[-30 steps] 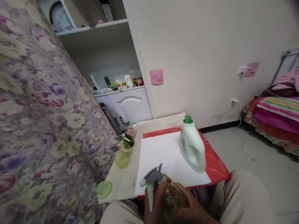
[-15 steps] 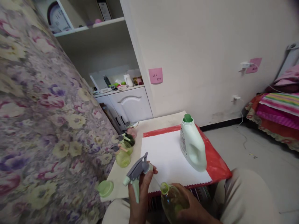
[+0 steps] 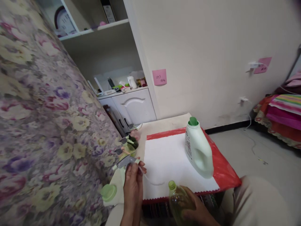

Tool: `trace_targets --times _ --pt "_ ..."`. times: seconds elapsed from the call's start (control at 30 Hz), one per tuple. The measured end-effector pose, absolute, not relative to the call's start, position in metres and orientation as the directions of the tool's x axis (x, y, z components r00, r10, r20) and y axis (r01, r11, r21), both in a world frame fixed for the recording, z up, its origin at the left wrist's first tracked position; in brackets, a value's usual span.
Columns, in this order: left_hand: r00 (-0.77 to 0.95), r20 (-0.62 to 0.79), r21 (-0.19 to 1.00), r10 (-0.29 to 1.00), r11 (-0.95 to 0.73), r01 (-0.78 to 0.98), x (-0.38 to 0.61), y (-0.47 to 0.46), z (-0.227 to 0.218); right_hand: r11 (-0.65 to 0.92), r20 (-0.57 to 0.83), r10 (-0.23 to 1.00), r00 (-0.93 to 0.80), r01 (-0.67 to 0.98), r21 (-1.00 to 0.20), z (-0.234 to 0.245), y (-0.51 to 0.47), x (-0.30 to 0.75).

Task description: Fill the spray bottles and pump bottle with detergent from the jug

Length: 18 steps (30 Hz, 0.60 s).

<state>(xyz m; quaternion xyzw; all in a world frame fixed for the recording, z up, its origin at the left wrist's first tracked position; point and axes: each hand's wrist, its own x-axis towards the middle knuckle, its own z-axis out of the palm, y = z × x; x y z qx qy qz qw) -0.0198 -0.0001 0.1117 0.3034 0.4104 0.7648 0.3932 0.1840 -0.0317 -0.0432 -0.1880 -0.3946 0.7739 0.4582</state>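
My left hand (image 3: 133, 185) is closed on a grey trigger sprayer head (image 3: 125, 162) and holds it over the left side of the table, its clear dip tube (image 3: 150, 181) hanging free. My right hand (image 3: 199, 210) grips a yellow-green transparent spray bottle (image 3: 180, 202) at the near table edge, its neck open. A white detergent jug (image 3: 198, 150) with a green cap stands on a white cloth (image 3: 164, 163), which lies on a red plastic sheet (image 3: 223, 171).
Other small spray bottles (image 3: 129, 146) stand at the table's left edge beside a flowered fabric wall (image 3: 47, 125). A green lid (image 3: 108, 192) lies at the near left corner. A white cabinet (image 3: 131, 105) and shelves are behind; a bed (image 3: 282, 116) is at right.
The sprayer head has come off the bottle. My left hand has carried it up and to the left, drawing the dip tube out. My right hand keeps the bottle.
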Motion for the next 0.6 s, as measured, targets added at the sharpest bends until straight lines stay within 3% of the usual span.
trace_targets --times 0.1,0.2,0.6 --pt "-0.473 -0.006 0.874 0.881 -0.225 -0.430 -0.040 0.011 0.088 -0.281 0.034 0.875 -0.482 -0.564 -0.776 -0.053 -0.028 0.184" --pt "-0.373 -0.086 0.943 0.924 -0.045 -0.330 -0.049 0.019 0.064 -0.305 -0.018 0.893 -0.450 -0.573 -0.761 -0.055 -0.025 0.184" --pt "-0.394 -0.139 0.971 0.909 0.203 0.124 -0.093 0.113 -0.003 -0.165 0.048 0.884 -0.465 -0.405 -0.899 -0.043 0.004 0.194"
